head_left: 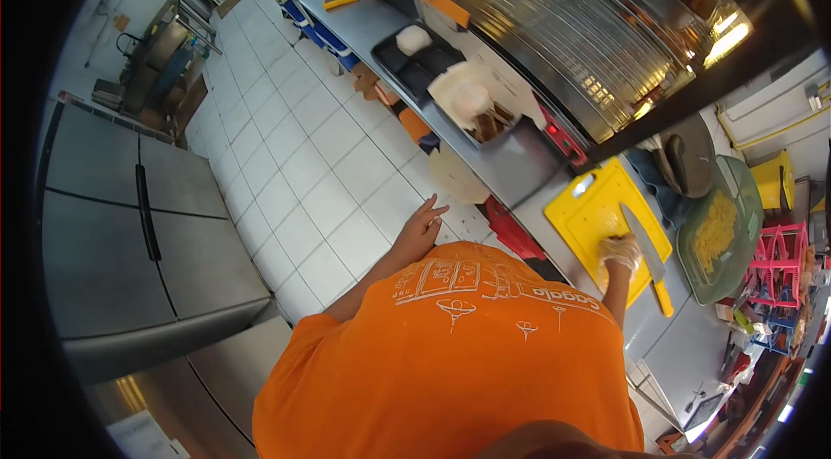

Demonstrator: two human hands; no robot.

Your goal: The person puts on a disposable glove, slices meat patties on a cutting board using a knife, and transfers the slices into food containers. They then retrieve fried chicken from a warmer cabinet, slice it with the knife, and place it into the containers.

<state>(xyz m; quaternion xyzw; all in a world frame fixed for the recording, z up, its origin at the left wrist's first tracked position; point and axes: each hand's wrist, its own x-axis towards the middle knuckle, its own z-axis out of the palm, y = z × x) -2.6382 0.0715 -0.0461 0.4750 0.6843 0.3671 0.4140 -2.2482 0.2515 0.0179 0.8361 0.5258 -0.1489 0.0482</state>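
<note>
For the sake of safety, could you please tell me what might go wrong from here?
The gloved right hand is close beside the knife, so a careless move might cut it. The knife's handle juts past the edge of the yellow cutting board, so it could get knocked.

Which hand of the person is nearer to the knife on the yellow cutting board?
Right. The gloved right hand is at the cutting board, close beside the knife; the bare left hand is farther away, out over the tiled floor.
</note>
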